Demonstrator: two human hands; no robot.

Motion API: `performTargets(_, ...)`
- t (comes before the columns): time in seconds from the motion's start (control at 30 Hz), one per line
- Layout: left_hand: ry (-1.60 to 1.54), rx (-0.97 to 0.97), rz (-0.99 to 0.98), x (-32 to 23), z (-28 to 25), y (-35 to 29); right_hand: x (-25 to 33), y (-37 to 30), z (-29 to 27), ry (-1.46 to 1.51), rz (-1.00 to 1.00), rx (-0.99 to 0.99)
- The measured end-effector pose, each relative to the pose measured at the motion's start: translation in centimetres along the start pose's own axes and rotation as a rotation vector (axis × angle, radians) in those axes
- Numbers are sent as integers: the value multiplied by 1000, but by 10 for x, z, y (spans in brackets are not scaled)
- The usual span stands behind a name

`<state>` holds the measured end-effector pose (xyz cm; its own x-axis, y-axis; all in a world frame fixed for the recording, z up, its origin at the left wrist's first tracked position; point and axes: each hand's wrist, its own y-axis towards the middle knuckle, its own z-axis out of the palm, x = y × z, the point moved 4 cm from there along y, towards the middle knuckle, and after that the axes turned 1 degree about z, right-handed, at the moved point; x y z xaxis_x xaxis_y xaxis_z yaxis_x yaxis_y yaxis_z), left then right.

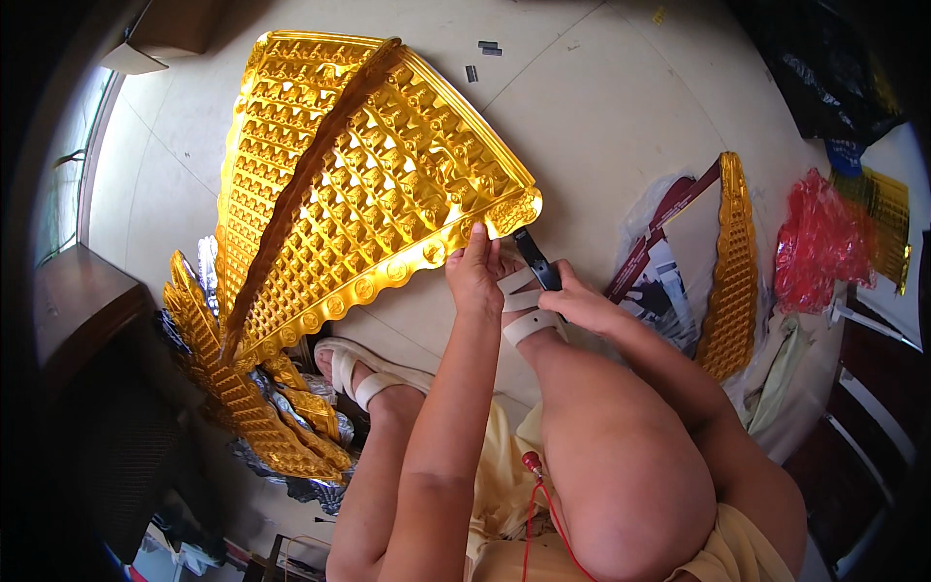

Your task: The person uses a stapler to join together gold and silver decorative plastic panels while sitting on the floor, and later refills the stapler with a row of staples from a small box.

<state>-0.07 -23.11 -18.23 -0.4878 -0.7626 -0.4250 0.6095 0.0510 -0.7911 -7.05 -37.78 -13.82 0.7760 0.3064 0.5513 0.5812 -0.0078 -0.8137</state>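
A large fan-shaped piece of embossed gold foil [407,175] with a scalloped edge spreads out in front of me, a dark fold running down it. My left hand [474,276] pinches its near right corner, thumb on top and fingers beneath. In my right hand [578,301] is a black stapler [536,257], its front end up against the foil's corner, just right of my left fingers. Whether its jaws have the foil between them cannot be seen.
More folded gold foil pieces [218,383] lie in a heap at the left. On the right, a gold strip [734,272] rests by a printed sheet [669,281], near crumpled red plastic [819,242] and a black bag [824,78]. Small staple strips [490,48] lie on the tiled floor.
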Motion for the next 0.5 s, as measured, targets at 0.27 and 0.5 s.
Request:
performTargets(0.27, -6, 9, -63, 0, -2, -2, 17, 7, 7, 247, 23, -24)
performTargets(0.5, 1, -26, -29, -5, -2, -4, 30, 8, 16, 418, 3, -28)
